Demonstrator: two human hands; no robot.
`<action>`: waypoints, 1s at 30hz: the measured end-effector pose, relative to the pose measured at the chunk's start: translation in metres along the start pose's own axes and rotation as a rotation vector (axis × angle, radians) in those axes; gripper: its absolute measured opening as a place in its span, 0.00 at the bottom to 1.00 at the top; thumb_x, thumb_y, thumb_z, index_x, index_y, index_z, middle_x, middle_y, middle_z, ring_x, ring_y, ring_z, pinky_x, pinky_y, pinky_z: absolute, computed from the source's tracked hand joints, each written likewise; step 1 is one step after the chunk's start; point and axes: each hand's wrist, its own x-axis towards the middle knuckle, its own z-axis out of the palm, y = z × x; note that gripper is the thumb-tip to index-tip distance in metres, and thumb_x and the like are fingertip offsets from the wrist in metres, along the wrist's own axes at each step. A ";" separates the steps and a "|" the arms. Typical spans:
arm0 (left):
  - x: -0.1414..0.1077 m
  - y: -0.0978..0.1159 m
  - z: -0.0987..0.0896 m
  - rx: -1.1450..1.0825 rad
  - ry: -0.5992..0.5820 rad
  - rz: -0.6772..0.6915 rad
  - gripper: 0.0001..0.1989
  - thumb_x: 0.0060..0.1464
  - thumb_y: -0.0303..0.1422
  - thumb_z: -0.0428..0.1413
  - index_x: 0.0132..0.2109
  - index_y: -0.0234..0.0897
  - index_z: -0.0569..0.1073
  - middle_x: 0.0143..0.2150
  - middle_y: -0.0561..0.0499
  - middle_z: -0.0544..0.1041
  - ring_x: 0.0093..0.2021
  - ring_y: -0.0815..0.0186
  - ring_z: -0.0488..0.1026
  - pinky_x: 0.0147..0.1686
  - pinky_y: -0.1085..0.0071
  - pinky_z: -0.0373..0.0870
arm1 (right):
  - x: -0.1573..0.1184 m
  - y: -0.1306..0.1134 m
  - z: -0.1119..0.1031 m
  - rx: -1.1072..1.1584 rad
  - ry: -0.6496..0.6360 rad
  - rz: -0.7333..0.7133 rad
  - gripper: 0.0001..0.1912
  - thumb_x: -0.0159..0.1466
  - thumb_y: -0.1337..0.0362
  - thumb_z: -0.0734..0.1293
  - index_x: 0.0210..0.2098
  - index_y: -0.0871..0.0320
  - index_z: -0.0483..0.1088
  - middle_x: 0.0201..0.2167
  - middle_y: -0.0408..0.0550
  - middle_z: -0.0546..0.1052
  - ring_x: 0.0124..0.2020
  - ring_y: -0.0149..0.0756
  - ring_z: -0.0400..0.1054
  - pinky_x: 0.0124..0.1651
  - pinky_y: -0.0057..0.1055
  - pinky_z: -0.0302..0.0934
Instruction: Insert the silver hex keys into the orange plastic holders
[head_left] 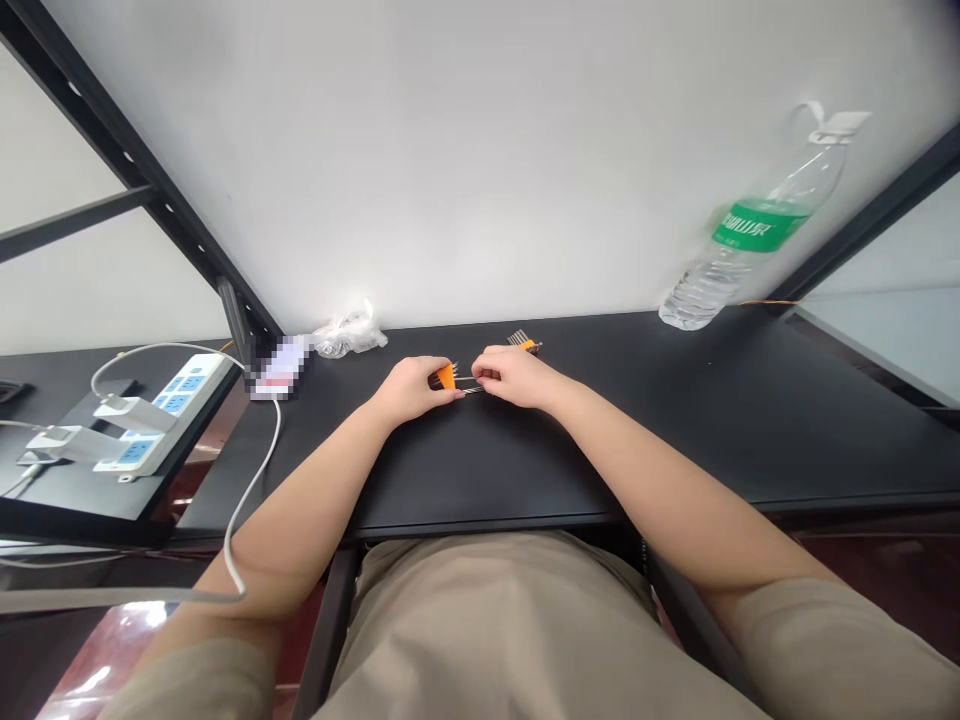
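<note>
Near the middle of the black table, my left hand (414,388) is closed on a small orange holder (447,376) with thin metal rods sticking out of it. My right hand (516,376) is just to the right, its fingers pinched round the end of a thin metal rod (466,380) that reaches toward the orange holder. Behind my right hand lies a second orange holder (529,346) with a row of thin metal rods (517,338). The fingers partly hide the rods and the first holder.
A water bottle (757,226) with a green label leans at the back right. A crumpled clear plastic bag (349,332) and a blurred-out item (279,368) sit at the back left. A white power strip (177,398) is farther left; a white cable (262,470) crosses my left forearm.
</note>
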 end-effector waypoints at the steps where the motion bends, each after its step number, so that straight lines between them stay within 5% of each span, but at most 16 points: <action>1: 0.000 0.000 0.000 0.008 -0.006 0.005 0.17 0.52 0.49 0.65 0.40 0.40 0.78 0.34 0.53 0.78 0.34 0.63 0.72 0.35 0.68 0.67 | -0.001 -0.002 0.000 -0.015 0.019 -0.019 0.08 0.68 0.69 0.63 0.36 0.57 0.74 0.40 0.48 0.74 0.35 0.34 0.66 0.40 0.32 0.59; 8: 0.000 0.007 0.005 0.003 -0.036 0.074 0.13 0.55 0.44 0.62 0.40 0.40 0.78 0.34 0.53 0.78 0.33 0.64 0.72 0.36 0.69 0.66 | 0.003 -0.021 0.016 0.140 0.090 -0.139 0.10 0.65 0.73 0.63 0.42 0.55 0.74 0.46 0.49 0.73 0.39 0.35 0.69 0.43 0.32 0.63; 12: 0.000 0.002 0.004 0.027 -0.022 0.026 0.17 0.54 0.48 0.63 0.43 0.41 0.79 0.36 0.52 0.80 0.35 0.62 0.74 0.38 0.68 0.69 | 0.005 -0.004 0.010 0.136 0.176 -0.010 0.09 0.63 0.71 0.65 0.43 0.56 0.72 0.43 0.47 0.75 0.41 0.36 0.70 0.45 0.32 0.63; 19: 0.000 -0.006 0.007 0.042 0.014 -0.008 0.21 0.53 0.44 0.64 0.52 0.42 0.78 0.44 0.50 0.82 0.42 0.58 0.78 0.45 0.64 0.73 | 0.000 0.032 -0.006 -0.024 -0.146 0.252 0.04 0.63 0.65 0.68 0.35 0.54 0.78 0.43 0.48 0.77 0.38 0.37 0.70 0.39 0.32 0.61; 30: 0.000 0.001 0.003 -0.007 0.000 0.005 0.16 0.51 0.45 0.65 0.43 0.41 0.79 0.37 0.51 0.80 0.37 0.60 0.76 0.39 0.67 0.72 | 0.000 0.028 -0.002 0.000 -0.135 0.256 0.04 0.64 0.61 0.70 0.36 0.54 0.77 0.42 0.47 0.78 0.38 0.37 0.71 0.39 0.31 0.61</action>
